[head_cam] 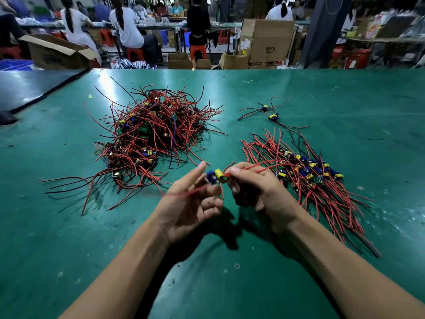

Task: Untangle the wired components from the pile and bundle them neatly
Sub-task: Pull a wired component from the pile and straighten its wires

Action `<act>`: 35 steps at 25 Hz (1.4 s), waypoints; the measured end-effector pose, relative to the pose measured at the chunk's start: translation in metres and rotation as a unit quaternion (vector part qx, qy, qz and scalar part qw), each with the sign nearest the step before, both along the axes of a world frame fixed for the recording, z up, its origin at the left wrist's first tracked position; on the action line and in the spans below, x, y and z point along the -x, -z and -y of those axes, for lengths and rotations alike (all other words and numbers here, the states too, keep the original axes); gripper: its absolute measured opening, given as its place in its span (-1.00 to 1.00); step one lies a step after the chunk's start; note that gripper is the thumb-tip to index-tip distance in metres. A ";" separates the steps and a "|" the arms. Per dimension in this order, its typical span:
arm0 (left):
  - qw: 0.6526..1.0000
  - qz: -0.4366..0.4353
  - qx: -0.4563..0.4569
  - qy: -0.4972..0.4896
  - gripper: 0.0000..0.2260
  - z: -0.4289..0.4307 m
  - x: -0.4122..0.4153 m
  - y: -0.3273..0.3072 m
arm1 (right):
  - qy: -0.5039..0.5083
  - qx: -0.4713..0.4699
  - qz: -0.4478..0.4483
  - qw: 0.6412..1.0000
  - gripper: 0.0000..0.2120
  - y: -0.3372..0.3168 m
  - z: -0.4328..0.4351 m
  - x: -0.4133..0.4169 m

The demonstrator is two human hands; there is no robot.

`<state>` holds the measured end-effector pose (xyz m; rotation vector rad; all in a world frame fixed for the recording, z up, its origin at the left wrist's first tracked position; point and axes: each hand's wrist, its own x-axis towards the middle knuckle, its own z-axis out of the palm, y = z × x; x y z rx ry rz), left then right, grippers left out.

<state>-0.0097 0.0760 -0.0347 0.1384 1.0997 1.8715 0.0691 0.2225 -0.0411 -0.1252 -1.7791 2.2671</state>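
Note:
A tangled pile point(151, 132) of small circuit boards with red and black wires lies on the green table at centre left. To the right lies a flatter bundle point(315, 178) of the same components, their wires roughly aligned. Above the table near me, both hands hold one wired component point(216, 176) with a yellow capacitor and a blue part. My right hand point(250, 187) pinches its red wire beside the board. My left hand point(190, 203) has its palm up, fingers partly spread, and a red wire runs across them.
Two loose wired components point(270, 112) lie at the far right of the green table point(230, 272). A dark table point(34, 86) adjoins at the far left. Beyond the table's far edge stand cardboard boxes point(266, 40), red stools and several seated people.

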 end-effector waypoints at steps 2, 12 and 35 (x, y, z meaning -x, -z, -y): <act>0.997 -0.055 0.031 0.036 -0.74 0.000 -0.002 0.003 | -0.012 -0.025 0.032 0.999 -0.84 0.000 -0.002 -0.001; 0.987 -0.153 0.045 0.005 -0.84 -0.001 -0.009 0.010 | 0.026 -0.028 0.045 0.998 -0.78 0.006 0.001 0.000; 0.960 -0.242 0.098 0.100 -0.85 0.005 -0.018 0.005 | 0.248 -0.031 0.043 0.967 -0.71 0.009 -0.032 0.007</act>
